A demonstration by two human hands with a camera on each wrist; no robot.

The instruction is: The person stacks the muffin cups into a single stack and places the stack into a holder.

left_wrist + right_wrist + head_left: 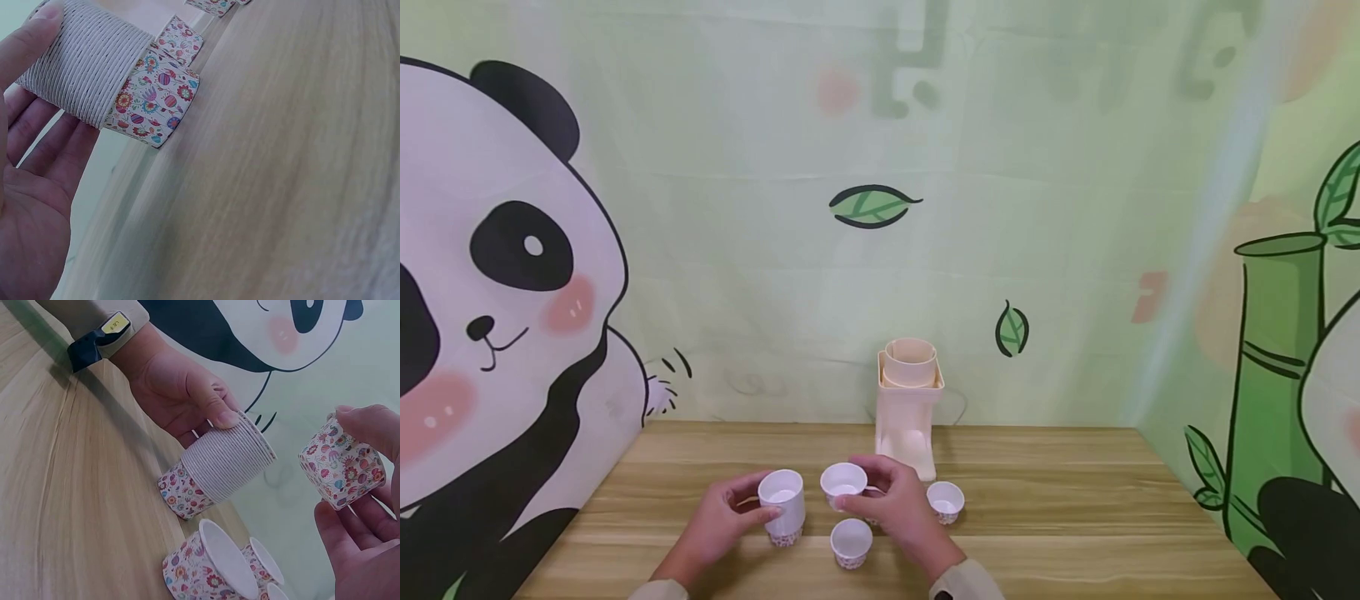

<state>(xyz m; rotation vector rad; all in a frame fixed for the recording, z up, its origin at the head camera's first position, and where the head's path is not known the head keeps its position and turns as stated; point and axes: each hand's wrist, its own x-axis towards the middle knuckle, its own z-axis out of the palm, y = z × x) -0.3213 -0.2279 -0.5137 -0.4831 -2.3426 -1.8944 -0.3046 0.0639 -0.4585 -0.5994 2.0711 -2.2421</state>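
My left hand (pixel 724 518) grips a tall nested stack of paper cups (pixel 782 504), white-rimmed, the lowest cup printed with colourful flowers. In the left wrist view the stack (pixel 94 62) has its base close over the wooden table, thumb on one side and fingers on the other. A single flower-printed paper cup (pixel 344 461) is pinched by its rim between the thumb and fingers of my right hand (pixel 895 504), held up beside the stack. Below it in the head view, another paper cup (pixel 852 543) stands upright on the table.
One more paper cup (pixel 945 502) stands to the right of my right hand, and another is mostly hidden behind that hand. Farther back stands a pale pink holder (pixel 906 417) with a round tube on top. A printed panda backdrop (pixel 737 250) rises behind the wooden table (pixel 1045 550).
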